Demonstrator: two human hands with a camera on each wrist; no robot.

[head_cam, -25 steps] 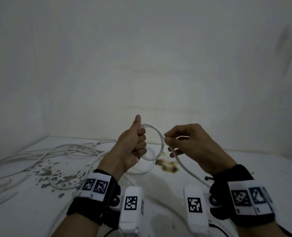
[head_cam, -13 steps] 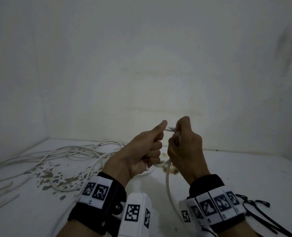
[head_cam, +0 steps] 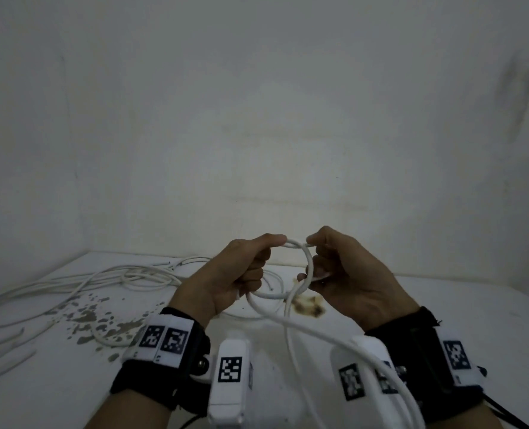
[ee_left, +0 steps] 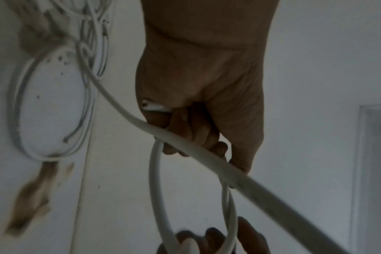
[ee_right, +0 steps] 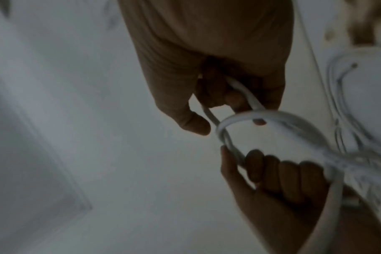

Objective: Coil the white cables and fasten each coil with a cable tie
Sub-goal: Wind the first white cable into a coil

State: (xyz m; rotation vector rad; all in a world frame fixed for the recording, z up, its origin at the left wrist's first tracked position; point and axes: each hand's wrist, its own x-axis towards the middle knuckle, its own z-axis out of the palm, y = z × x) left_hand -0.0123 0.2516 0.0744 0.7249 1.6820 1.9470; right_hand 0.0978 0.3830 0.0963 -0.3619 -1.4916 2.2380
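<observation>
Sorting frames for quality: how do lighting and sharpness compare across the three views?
Head: dim, fairly sharp, both hands and the cable readable. Left wrist: dark, table stains smeared. Right wrist: darkest, cable streaked with motion blur.

Bare forearms, no sleeves. Left wrist (head_cam: 164, 351): black strap, white band with two square black-and-white coded tags, round silver screw at the side, white oblong camera box (head_cam: 229, 379) with one coded tag. Right wrist (head_cam: 424, 357): black strap with frayed edge, white blocks with blurred coded tags, white oblong camera box (head_cam: 365, 373), thin black cords trailing at the outer edge.
</observation>
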